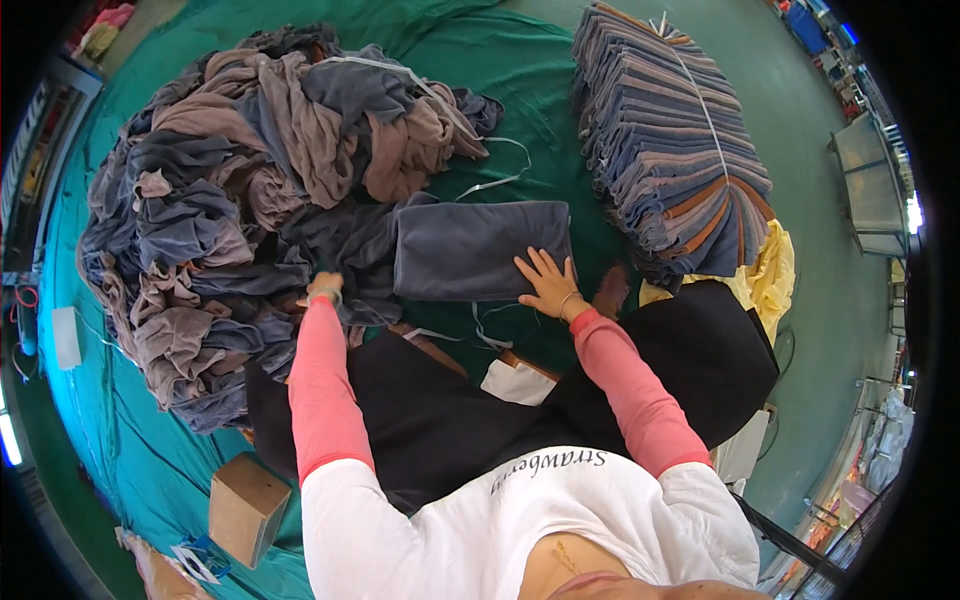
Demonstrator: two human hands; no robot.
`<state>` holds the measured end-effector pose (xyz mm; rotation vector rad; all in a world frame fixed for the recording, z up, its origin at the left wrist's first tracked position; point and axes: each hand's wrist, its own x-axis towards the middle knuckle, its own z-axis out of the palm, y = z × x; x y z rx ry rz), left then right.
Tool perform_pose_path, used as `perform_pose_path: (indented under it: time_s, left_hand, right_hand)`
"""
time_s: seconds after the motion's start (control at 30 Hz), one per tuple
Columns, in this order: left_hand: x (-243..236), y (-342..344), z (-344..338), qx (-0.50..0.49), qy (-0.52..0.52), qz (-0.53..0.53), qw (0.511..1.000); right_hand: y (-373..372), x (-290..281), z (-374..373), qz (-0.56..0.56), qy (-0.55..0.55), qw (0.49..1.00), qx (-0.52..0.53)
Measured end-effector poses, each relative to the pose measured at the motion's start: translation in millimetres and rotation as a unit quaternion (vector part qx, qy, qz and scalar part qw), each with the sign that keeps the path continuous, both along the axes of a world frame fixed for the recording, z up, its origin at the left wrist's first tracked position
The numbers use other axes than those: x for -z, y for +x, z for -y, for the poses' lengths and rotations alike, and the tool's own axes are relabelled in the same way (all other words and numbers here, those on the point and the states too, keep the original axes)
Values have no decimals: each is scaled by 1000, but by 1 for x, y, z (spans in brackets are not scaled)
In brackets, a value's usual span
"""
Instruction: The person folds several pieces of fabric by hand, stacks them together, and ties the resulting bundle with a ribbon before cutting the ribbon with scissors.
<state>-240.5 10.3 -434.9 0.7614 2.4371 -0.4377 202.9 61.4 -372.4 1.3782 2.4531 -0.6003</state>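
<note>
One folded grey cloth (480, 250) is pressed flat under the open right hand (548, 283), the left hand (324, 287) is buried in the loose pile (230, 200), grip unclear; a tall stack (670, 150) is done, much remains.

Textile workshop: heaped cloths (230, 200), a bundled folded stack (670, 140).

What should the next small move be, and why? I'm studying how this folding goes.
Probably lift the folded grey cloth toward the tied stack: the right hand lies flat on its lower edge, it looks fully folded, and the left hand already touches the loose pile.
</note>
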Motion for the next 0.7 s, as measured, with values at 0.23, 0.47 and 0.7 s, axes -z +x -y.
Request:
perform_pose_path:
  time_s: [0.23,0.47,0.7]
  left_hand:
    - [-174,-8,-72,-274,355,609,654]
    - [-304,75,4,-142,476,711,497]
    - [-318,99,29,-53,525,788,315]
  right_hand:
    - [4,3,-23,-303,-46,944,119]
    - [-85,-116,-15,-610,-310,723,93]
    - [-97,-185,1,-669,-572,441,173]
